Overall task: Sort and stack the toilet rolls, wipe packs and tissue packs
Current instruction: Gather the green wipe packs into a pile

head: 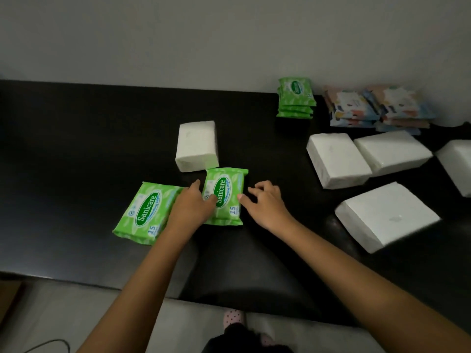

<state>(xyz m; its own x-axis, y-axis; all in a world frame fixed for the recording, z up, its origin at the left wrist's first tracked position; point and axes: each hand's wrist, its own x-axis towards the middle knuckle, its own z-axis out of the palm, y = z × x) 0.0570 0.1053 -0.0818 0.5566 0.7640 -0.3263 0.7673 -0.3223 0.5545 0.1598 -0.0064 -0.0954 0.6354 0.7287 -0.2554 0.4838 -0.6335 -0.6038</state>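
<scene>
Glossy black table (pixel 76 149), shiny green plastic wipe packs (pixel 225 197), white plastic-wrapped tissue packs (pixel 337 160)

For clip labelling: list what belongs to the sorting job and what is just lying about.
Job: two loose green wipe packs; green wipe stack; five white tissue packs; patterned pack stacks.
Lying about: black cable on the floor; dotted slipper or sock.

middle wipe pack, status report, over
Left hand grips middle wipe pack by its left edge. Right hand open, thumb at the right edge. Second wipe pack left of it, white tissue pack just behind.
</scene>
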